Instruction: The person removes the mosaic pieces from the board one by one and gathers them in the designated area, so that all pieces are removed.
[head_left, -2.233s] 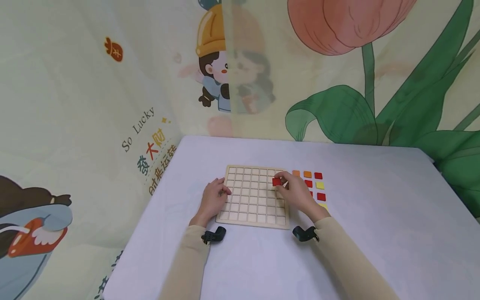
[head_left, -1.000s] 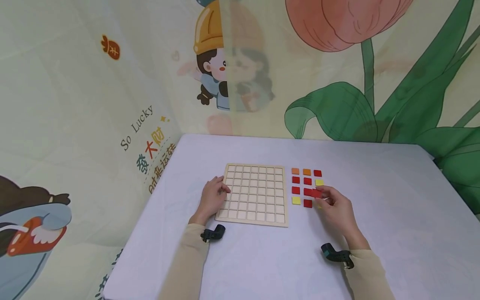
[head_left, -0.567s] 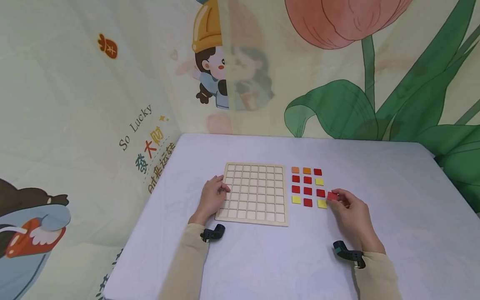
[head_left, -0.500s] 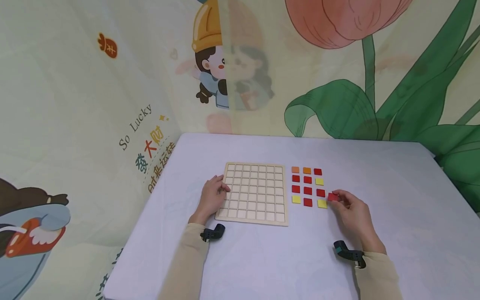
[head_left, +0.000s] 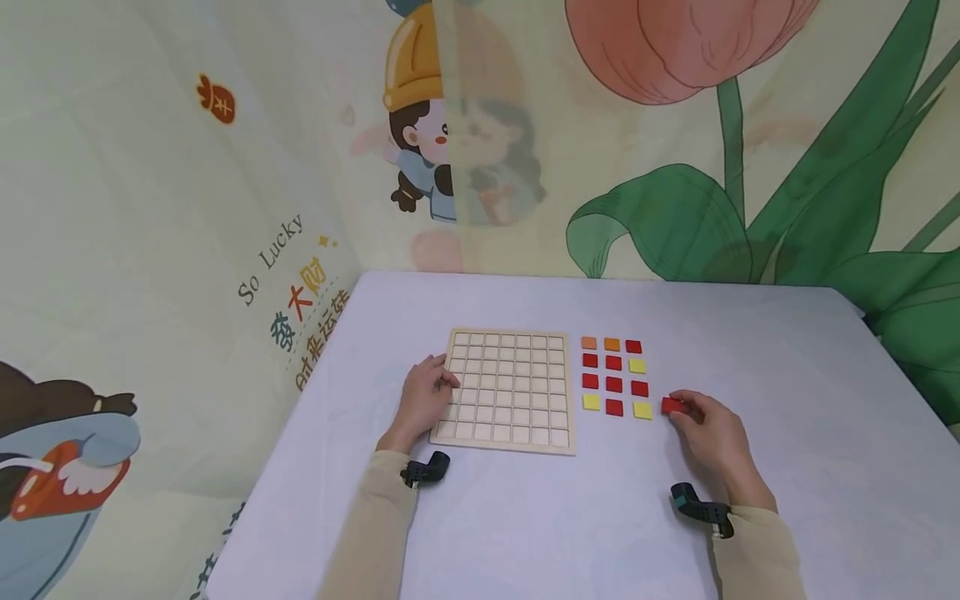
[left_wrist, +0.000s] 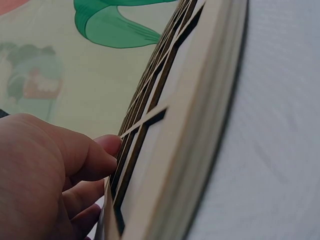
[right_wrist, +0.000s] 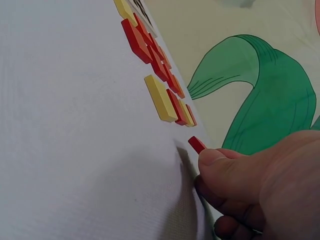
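Observation:
My right hand [head_left: 712,433] pinches a square red tile [head_left: 671,405] between thumb and fingertips, right of the loose tiles. In the right wrist view the red tile [right_wrist: 196,144] sticks out past the thumb; whether it touches the table, I cannot tell. A wooden grid board [head_left: 502,387] with bare square cells lies flat in the middle. At its left edge rests my left hand [head_left: 426,396], fingers relaxed, thumb over the rim. The left wrist view shows the left hand [left_wrist: 55,170] close against the board's frame [left_wrist: 200,100]; some fingers are partly hidden.
Several loose tiles lie in rows between board and right hand: orange [head_left: 612,344], red [head_left: 613,384] and yellow [head_left: 642,410]. A white cloth [head_left: 510,517] covers the table. Printed curtains [head_left: 660,192] hang behind and to the left.
My right hand has carried the red tile from above the board's right side, across the loose tiles, to their right, then slightly nearer me. The left hand stays at the board's edge.

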